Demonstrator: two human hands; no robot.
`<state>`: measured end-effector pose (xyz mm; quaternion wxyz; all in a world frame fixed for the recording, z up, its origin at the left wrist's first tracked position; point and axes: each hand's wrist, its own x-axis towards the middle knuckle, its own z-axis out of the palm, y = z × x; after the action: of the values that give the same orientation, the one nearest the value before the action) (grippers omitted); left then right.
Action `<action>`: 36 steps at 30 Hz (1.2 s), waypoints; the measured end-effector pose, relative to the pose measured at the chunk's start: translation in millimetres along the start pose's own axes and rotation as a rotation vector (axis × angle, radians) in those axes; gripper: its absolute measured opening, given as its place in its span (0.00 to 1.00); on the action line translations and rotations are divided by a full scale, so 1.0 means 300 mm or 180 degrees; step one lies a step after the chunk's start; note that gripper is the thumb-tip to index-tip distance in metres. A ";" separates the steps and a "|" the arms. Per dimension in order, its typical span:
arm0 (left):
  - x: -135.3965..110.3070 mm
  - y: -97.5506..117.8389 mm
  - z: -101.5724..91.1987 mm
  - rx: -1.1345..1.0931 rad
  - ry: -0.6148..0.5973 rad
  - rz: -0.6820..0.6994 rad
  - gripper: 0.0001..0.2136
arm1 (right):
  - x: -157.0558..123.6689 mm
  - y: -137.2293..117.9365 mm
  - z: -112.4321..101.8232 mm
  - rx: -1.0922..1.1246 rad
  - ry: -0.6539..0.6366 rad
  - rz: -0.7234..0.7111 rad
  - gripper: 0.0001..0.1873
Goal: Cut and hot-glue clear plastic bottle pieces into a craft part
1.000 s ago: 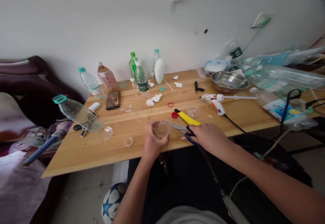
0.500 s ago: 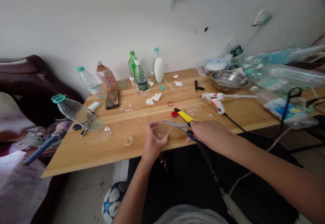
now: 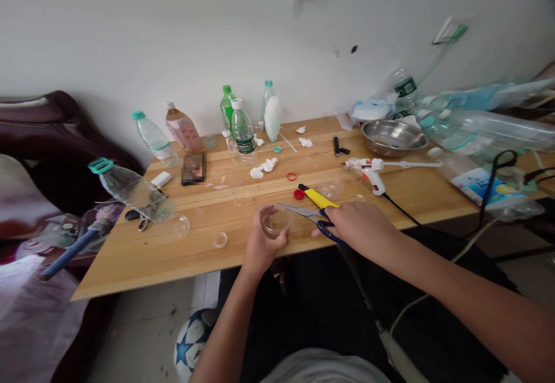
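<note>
My left hand (image 3: 267, 237) is curled around a clear round piece of plastic (image 3: 277, 221), which looks like part of a cut bottle, near the table's front edge. In my right hand (image 3: 358, 221) is a pair of scissors (image 3: 318, 216) with dark blue handles. Their blades point left and lie at the far rim of the plastic; whether they touch it I cannot tell. A yellow utility knife (image 3: 318, 196) lies just beyond the scissors, with a red cap (image 3: 299, 194) beside it. To the left, a small clear ring (image 3: 219, 240) rests on the wood.
A white glue gun (image 3: 368, 169) with a lit red light lies at right, its cord over the front edge. Behind it stands a steel bowl (image 3: 394, 139). Several bottles, including a labelled clear one (image 3: 243, 131), stand at the back. A cut bottle (image 3: 130, 192) leans at left.
The scissor blades have moved slightly up and look more closed. My right hand has turned a little, while my left hand keeps its hold on the plastic.
</note>
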<state>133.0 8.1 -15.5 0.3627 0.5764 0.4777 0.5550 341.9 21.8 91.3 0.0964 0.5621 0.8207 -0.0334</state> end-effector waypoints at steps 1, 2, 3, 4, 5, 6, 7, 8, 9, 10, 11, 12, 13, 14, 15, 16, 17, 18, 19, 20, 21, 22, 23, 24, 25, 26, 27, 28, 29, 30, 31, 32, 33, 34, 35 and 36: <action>0.000 0.000 0.002 0.0006 0.0009 0.0018 0.24 | -0.003 -0.003 0.006 -0.0036 0.0030 0.0072 0.24; 0.000 -0.001 0.005 0.0010 0.0027 0.0035 0.25 | -0.004 -0.005 0.014 0.0009 0.0091 0.0179 0.25; 0.000 -0.005 0.008 0.0012 0.0052 0.0051 0.25 | -0.001 -0.005 0.022 0.0133 0.0180 0.0305 0.26; 0.000 -0.010 0.011 0.0017 0.0084 0.0065 0.27 | 0.006 -0.003 0.031 0.0307 0.0284 0.0427 0.27; 0.001 -0.016 0.013 0.0028 0.0121 0.0078 0.27 | 0.018 0.001 0.039 0.0504 0.0386 0.0531 0.27; 0.002 -0.021 0.013 0.0052 0.0162 0.0091 0.27 | 0.033 0.008 0.045 0.0703 0.0473 0.0597 0.27; 0.003 -0.024 0.011 0.0093 0.0205 0.0106 0.27 | 0.053 0.015 0.047 0.0877 0.0542 0.0636 0.28; 0.006 -0.022 0.005 0.0151 0.0251 0.0122 0.26 | 0.074 0.022 0.045 0.1024 0.0601 0.0655 0.28; 0.011 -0.014 -0.003 0.0203 0.0307 0.0134 0.26 | 0.097 0.028 0.039 0.1167 0.0666 0.0647 0.28; 0.019 0.000 -0.014 0.0322 0.0348 0.0174 0.26 | 0.120 0.031 0.030 0.1355 0.0735 0.0610 0.28; 0.030 0.022 -0.028 0.0524 0.0361 0.0246 0.27 | 0.141 0.032 0.020 0.1575 0.0797 0.0541 0.27; 0.047 0.049 -0.044 0.0764 0.0347 0.0341 0.27 | 0.160 0.029 0.010 0.1808 0.0837 0.0444 0.26; 0.069 0.081 -0.061 0.1314 0.0222 0.0548 0.25 | 0.177 0.024 0.002 0.2037 0.0852 0.0335 0.25; 0.098 0.114 -0.080 0.1863 0.0060 0.0756 0.23 | 0.190 0.017 -0.002 0.2250 0.0849 0.0233 0.24; 0.131 0.147 -0.100 0.2256 -0.0133 0.0907 0.22 | 0.202 0.009 -0.001 0.2439 0.0842 0.0158 0.22; 0.167 0.175 -0.121 0.2510 -0.0267 0.1018 0.22 | 0.211 0.000 0.007 0.2607 0.0835 0.0115 0.21; 0.203 0.198 -0.143 0.2668 -0.0320 0.1079 0.23 | 0.217 -0.008 0.020 0.2760 0.0824 0.0095 0.20; 0.235 0.213 -0.166 0.2747 -0.0277 0.1106 0.25 | 0.221 -0.016 0.039 0.2910 0.0808 0.0092 0.19; 0.259 0.219 -0.186 0.2733 -0.0117 0.1096 0.25 | 0.221 -0.023 0.062 0.3061 0.0785 0.0103 0.19; 0.272 0.218 -0.204 0.2612 0.0077 0.1039 0.26 | 0.218 -0.030 0.087 0.3216 0.0757 0.0122 0.19; 0.272 0.211 -0.217 0.2332 0.0315 0.0889 0.27 | 0.209 -0.037 0.113 0.3374 0.0728 0.0147 0.20; 0.259 0.199 -0.222 0.1888 0.0549 0.0648 0.29 | 0.195 -0.043 0.137 0.3531 0.0707 0.0176 0.21; 0.234 0.184 -0.221 0.1286 0.0721 0.0340 0.30 | 0.176 -0.048 0.158 0.3683 0.0697 0.0208 0.22; 0.198 0.169 -0.212 0.0573 0.0764 0.0003 0.30 | 0.151 -0.053 0.175 0.3819 0.0703 0.0246 0.22; 0.154 0.156 -0.197 -0.0121 0.0702 -0.0323 0.29 | 0.122 -0.056 0.187 0.3931 0.0717 0.0281 0.22; 0.105 0.148 -0.178 -0.0735 0.0642 -0.0570 0.29 | 0.091 -0.059 0.193 0.4043 0.0734 0.0321 0.22; 0.056 0.144 -0.157 -0.1169 0.0534 -0.0773 0.30 | 0.058 -0.061 0.195 0.4161 0.0734 0.0369 0.22; 0.009 0.146 -0.135 -0.1448 0.0384 -0.0930 0.31 | 0.025 -0.063 0.193 0.4278 0.0709 0.0419 0.21; -0.034 0.153 -0.116 -0.1634 0.0263 -0.1070 0.32 | -0.007 -0.065 0.188 0.4381 0.0645 0.0455 0.20; -0.071 0.165 -0.099 -0.1750 0.0186 -0.1205 0.30 | -0.040 -0.069 0.182 0.4469 0.0549 0.0466 0.19; -0.101 0.182 -0.087 -0.1845 0.0101 -0.1333 0.29 | -0.072 -0.075 0.175 0.4544 0.0436 0.0444 0.18; -0.125 0.201 -0.080 -0.1923 0.0032 -0.1402 0.28 | -0.103 -0.082 0.168 0.4612 0.0319 0.0381 0.16; -0.142 0.222 -0.076 -0.1996 -0.0027 -0.1425 0.28 | -0.134 -0.092 0.163 0.4686 0.0201 0.0281 0.14; -0.155 0.244 -0.076 -0.2059 -0.0084 -0.1429 0.29 | -0.164 -0.102 0.159 0.4793 0.0068 0.0182 0.11; -0.165 0.266 -0.078 -0.2109 -0.0124 -0.1409 0.29 | -0.192 -0.113 0.157 0.4926 -0.0100 0.0090 0.09; -0.172 0.286 -0.082 -0.2147 -0.0154 -0.1394 0.30 | -0.217 -0.122 0.156 0.5061 -0.0290 0.0015 0.07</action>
<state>125.4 -67.9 53.6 0.6524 0.3225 0.3715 0.5765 336.3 -58.8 56.4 -0.3001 0.4622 0.5451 -0.6318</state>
